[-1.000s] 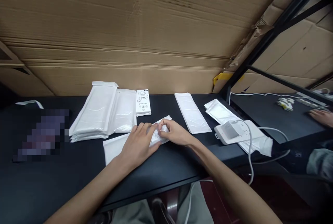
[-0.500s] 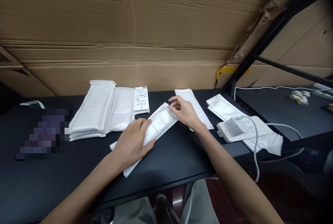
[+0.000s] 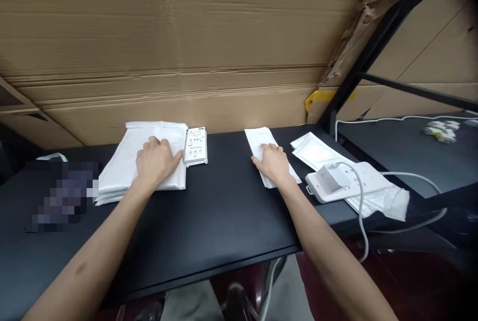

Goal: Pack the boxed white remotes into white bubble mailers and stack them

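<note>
My left hand (image 3: 157, 160) lies flat, fingers loosely spread, on top of a stack of white padded bags (image 3: 123, 161) at the back left of the black table (image 3: 209, 221). A small white printed box (image 3: 196, 146) sits just right of that stack, close to my left fingertips. My right hand (image 3: 274, 162) rests palm down on a single narrow white bag (image 3: 257, 139) near the middle back of the table. Neither hand grips anything.
A white power strip (image 3: 341, 182) with a cable lies on more white bags (image 3: 313, 151) at the right. A cardboard wall (image 3: 186, 47) stands behind. A black frame post (image 3: 358, 67) divides off a second table at right. A blurred patch covers the left.
The white bag that both hands held at the table's middle is now on the left stack under my left hand. My right hand has moved onto the narrow bag at the back.
</note>
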{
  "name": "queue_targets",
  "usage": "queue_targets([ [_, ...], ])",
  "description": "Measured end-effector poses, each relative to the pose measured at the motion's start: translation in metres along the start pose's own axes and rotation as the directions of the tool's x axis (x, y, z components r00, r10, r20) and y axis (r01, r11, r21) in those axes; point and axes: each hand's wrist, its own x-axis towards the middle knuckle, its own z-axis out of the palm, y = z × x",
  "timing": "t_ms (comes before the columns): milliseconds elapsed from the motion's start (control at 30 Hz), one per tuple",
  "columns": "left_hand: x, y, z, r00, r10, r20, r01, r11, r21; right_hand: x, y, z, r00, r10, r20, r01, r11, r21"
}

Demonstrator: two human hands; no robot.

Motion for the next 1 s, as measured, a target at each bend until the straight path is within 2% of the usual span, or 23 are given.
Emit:
queue_targets([
  [100, 0.006, 0.001, 0.015, 0.999, 0.035, 0.009, -0.036, 0.998, 0.049, -0.001, -0.001, -0.004, 1.0, 0.009, -0.009, -0.009, 1.0, 0.011],
  [200, 0.005, -0.001, 0.018, 0.998, 0.062, 0.009, -0.063, 0.996, 0.056, -0.002, -0.002, -0.011, 1.0, 0.015, -0.025, -0.014, 0.999, 0.041],
  [333, -0.007, 0.004, 0.014, 0.982, 0.149, -0.116, -0.141, 0.987, 0.076, -0.006, -0.005, -0.018, 0.998, 0.029, -0.058, -0.027, 0.999, 0.041],
  [400, -0.019, 0.013, 0.015, 0.959, 0.207, -0.191, -0.197, 0.978, 0.073, -0.01, -0.011, -0.018, 0.996, -0.017, -0.09, 0.02, 0.999, 0.037],
  [500, -0.037, 0.029, 0.021, 0.918, 0.318, -0.239, -0.314, 0.948, 0.054, -0.016, -0.024, -0.016, 0.986, -0.131, -0.107, 0.14, 0.987, 0.076],
  [600, -0.046, 0.037, 0.028, 0.877, 0.422, -0.23, -0.422, 0.905, 0.051, -0.019, -0.032, -0.013, 0.958, -0.252, -0.139, 0.269, 0.955, 0.125],
  [667, -0.047, 0.038, 0.029, 0.868, 0.456, -0.199, -0.451, 0.89, 0.071, -0.019, -0.033, -0.012, 0.939, -0.31, -0.15, 0.331, 0.934, 0.138],
  [767, -0.043, 0.039, 0.027, 0.867, 0.475, -0.149, -0.465, 0.88, 0.103, -0.015, -0.027, -0.011, 0.929, -0.365, -0.056, 0.369, 0.92, 0.13],
  [867, -0.04, 0.042, 0.025, 0.873, 0.47, -0.134, -0.46, 0.882, 0.1, -0.012, -0.02, -0.007, 0.928, -0.368, 0.058, 0.364, 0.929, 0.07],
  [1000, -0.04, 0.049, 0.029, 0.874, 0.464, -0.143, -0.458, 0.886, 0.071, -0.008, -0.015, -0.005, 0.954, -0.294, 0.066, 0.296, 0.955, -0.02],
])
